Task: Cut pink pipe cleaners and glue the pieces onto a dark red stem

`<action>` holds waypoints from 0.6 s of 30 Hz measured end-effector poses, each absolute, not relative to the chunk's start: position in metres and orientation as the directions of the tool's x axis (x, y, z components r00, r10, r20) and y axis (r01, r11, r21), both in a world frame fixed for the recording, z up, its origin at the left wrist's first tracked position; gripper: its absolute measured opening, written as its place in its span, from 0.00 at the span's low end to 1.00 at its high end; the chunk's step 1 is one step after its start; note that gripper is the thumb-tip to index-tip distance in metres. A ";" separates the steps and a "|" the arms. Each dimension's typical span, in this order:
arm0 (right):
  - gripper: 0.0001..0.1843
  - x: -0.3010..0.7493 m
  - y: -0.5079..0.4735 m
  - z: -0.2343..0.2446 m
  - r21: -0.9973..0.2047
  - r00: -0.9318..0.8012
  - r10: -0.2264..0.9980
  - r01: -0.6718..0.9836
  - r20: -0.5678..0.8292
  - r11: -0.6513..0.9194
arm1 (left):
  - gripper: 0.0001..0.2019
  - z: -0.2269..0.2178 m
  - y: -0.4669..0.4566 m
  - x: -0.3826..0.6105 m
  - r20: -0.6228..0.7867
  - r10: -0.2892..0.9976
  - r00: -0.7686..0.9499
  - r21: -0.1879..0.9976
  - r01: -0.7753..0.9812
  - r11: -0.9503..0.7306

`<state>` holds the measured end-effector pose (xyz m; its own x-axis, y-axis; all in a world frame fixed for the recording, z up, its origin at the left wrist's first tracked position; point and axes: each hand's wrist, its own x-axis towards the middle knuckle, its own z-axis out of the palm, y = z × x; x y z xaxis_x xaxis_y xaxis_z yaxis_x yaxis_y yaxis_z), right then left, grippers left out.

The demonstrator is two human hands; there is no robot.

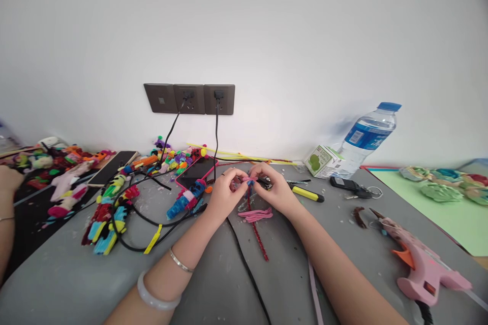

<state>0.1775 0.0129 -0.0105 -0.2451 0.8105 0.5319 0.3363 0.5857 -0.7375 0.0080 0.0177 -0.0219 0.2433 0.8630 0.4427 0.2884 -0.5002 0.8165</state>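
My left hand [231, 188] and my right hand [272, 188] meet over the grey table, fingertips pinched on a small pink pipe cleaner piece [248, 180] with a bit of blue by it. Below the fingers runs a red pipe cleaner [260, 244]; whether it joins the held piece I cannot tell. Folded pink pipe cleaners [256, 215] lie across it. Beside my right hand is a yellow-and-black utility knife [307, 193]. A blue, pink and red pipe cleaner figure [186, 199] lies left of my left hand.
More colourful pipe cleaner figures [110, 208], two phones [196, 172] and black cables [244, 254] crowd the left. On the right are a pink glue gun [423, 264], keys [354, 189], a small box [324, 161] and a tilted water bottle [368, 137]. Another person's arm [6, 213] shows far left.
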 end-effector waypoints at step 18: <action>0.07 0.176 0.011 -0.008 -0.701 -0.251 0.797 0.380 0.550 0.604 | 0.05 -0.020 0.019 0.007 0.462 0.857 0.228 0.816 0.270 -0.511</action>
<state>0.1760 0.0106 -0.0084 -0.2510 0.7966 0.5500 0.3796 0.6036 -0.7011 0.0066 0.0190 -0.0203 0.2277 0.8573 0.4616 0.2702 -0.5111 0.8159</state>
